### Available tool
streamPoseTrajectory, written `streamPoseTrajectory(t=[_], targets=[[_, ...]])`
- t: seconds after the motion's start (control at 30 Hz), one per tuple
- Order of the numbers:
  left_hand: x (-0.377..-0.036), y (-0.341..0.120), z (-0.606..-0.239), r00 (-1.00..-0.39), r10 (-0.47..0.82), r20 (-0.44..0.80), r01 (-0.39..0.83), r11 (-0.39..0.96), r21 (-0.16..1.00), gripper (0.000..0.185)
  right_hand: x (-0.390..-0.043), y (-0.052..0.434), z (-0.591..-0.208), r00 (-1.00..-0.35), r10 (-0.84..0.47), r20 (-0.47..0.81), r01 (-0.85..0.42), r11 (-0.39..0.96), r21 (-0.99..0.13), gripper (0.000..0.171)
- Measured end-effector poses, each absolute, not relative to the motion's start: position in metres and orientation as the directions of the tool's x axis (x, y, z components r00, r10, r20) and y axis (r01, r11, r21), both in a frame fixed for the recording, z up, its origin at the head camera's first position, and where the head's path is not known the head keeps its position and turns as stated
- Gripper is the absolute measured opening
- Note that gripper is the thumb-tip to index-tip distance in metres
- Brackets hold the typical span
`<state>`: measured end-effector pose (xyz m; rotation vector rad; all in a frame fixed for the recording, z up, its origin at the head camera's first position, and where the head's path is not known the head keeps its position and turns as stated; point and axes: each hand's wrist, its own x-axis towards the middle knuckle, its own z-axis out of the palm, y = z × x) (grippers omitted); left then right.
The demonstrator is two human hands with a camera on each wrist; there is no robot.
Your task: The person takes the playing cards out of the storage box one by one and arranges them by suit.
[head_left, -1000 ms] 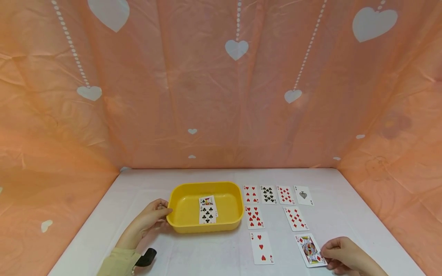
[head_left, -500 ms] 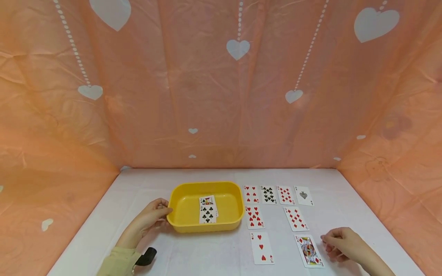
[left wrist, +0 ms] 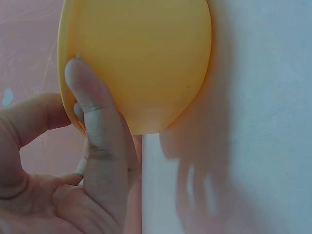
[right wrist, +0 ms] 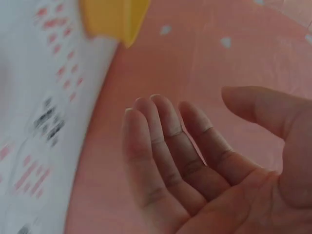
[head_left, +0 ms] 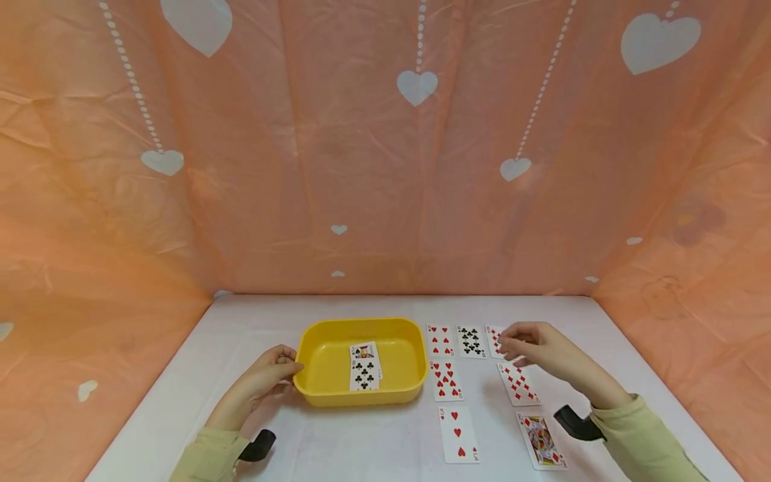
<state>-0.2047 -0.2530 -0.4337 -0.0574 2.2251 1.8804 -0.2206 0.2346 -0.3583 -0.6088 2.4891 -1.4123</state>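
Observation:
My left hand (head_left: 265, 380) grips the left end of a yellow plastic basin (head_left: 385, 399), pinching its rim between thumb (left wrist: 100, 124) and index finger. Inside the basin, an eight of clubs (head_left: 365, 375) overlaps a jack (head_left: 365, 349). Over the playing cards at the right, my right hand (head_left: 545, 351) hovers with loosely bent fingers (right wrist: 139, 136) and nothing held. It covers part of a diamond card (head_left: 492, 339) in the back row and hides the ace of spades. Just below it lies another diamond card (head_left: 519, 385).
A six of hearts (head_left: 440, 341) and a club card (head_left: 470, 342) lie along the back. Nearer are a heart card (head_left: 446, 381), a three of hearts (head_left: 458, 435) and a king of diamonds (head_left: 541, 442). An orange curtain (head_left: 361, 167) encloses the white table (head_left: 337, 442).
My right hand has let go of the king of diamonds, leaving it face up on the table, and has moved up and left over the back row. The left hand stays on the basin.

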Motion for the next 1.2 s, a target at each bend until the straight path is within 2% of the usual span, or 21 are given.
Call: streamPoseTrajectory(t=[0.2, 0.3, 0.47, 0.8, 1.2], targets=[[-0.205, -0.252, -0.433, -0.974, 0.100, -0.201, -0.178, 0.201, 0.963, 0.027, -0.250, 0.183, -0.345, -0.825, -0.564, 0.021, -0.291, 0.392, -0.873, 0.027], [-0.206, -0.250, -0.433, -0.975, 0.076, -0.209, -0.188, 0.220, 0.957, 0.028, -0.266, 0.159, -0.341, -0.793, -0.609, 0.007, -0.259, 0.327, -0.909, 0.029], [-0.207, -0.250, -0.433, -0.974, 0.086, -0.211, -0.189, 0.217, 0.958, 0.027, -0.286, 0.121, -0.340, -0.767, -0.641, -0.040, -0.212, 0.311, -0.926, 0.030], [-0.206, -0.250, -0.433, -0.971, 0.089, -0.221, -0.200, 0.199, 0.959, 0.027, -0.317, 0.060, -0.361, -0.678, -0.722, -0.138, -0.252, 0.405, -0.879, 0.033], [-0.206, -0.253, -0.434, -0.973, 0.108, -0.203, -0.181, 0.185, 0.966, 0.025, -0.324, 0.015, -0.393, -0.606, -0.761, -0.233, -0.419, 0.554, -0.720, 0.039]])
